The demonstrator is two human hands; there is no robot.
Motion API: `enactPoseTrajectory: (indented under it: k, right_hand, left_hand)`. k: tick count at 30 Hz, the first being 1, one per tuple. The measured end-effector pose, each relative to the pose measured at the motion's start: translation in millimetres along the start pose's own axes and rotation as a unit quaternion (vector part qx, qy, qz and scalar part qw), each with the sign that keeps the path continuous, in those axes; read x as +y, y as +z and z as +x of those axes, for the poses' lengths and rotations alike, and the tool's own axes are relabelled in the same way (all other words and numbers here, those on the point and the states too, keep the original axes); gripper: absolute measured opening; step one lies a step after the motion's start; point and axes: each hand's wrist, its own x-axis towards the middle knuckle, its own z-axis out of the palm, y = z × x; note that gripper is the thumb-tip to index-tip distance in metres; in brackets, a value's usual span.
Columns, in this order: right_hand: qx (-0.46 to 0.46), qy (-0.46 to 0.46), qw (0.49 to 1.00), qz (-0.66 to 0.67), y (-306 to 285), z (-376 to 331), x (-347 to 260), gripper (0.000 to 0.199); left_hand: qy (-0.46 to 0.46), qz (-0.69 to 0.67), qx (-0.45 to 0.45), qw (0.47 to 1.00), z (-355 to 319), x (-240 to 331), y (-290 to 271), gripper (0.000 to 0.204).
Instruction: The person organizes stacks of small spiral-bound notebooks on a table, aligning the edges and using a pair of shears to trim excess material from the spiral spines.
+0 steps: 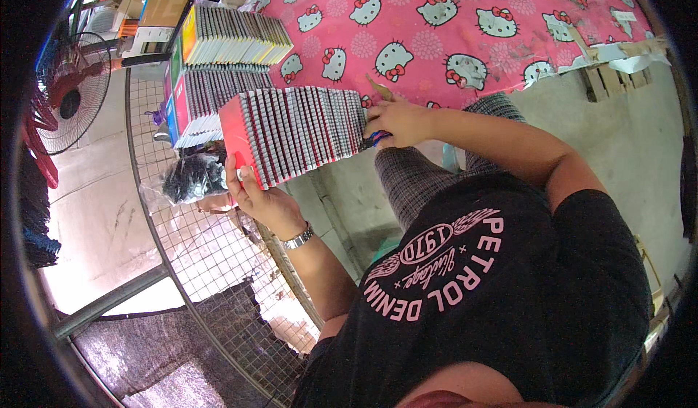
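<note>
A long row of spiral-bound notebooks point(305, 132) with a red front cover is held between my two hands, their wire bindings facing up. My left hand point(270, 206), a metal watch on its wrist, grips the red-covered end, thumb on the cover. At the opposite end, by the table edge, my right hand point(403, 122) presses against the last notebooks with its fingers curled; part of its grip is hidden. Just beyond the row stand more spiral notebooks point(218, 95) with pink and blue covers, and behind them another row with a yellow cover point(236, 36).
A pink tablecloth point(407, 34) with cartoon cats covers the table ahead. On the left are a wire mesh panel point(211, 252), a standing fan point(73, 92) and a clear plastic bag point(193, 179) of black items. Cardboard boxes point(166, 5) sit at the far left.
</note>
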Motion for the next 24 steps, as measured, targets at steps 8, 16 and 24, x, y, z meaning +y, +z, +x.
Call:
enactPoseTrajectory:
  k: [8, 16, 24]
  right_hand:
    - [-0.113, 0.044, 0.992, 0.044, -11.8, 8.6, 5.0, 0.031]
    - [-0.154, 0.056, 0.986, 0.01, -9.5, 12.6, 4.4, 0.029]
    - [0.038, -0.036, 0.998, -0.031, -0.6, 0.6, 10.7, 0.024]
  left_hand:
    - [-0.01, -0.007, 0.01, 1.0, -1.6, 0.3, 0.7, 0.035]
    - [-0.007, -0.014, 0.007, 1.0, -1.7, 3.8, 5.0, 0.035]
    - [0.0, -0.016, 0.01, 1.0, -2.1, 2.1, 3.3, 0.036]
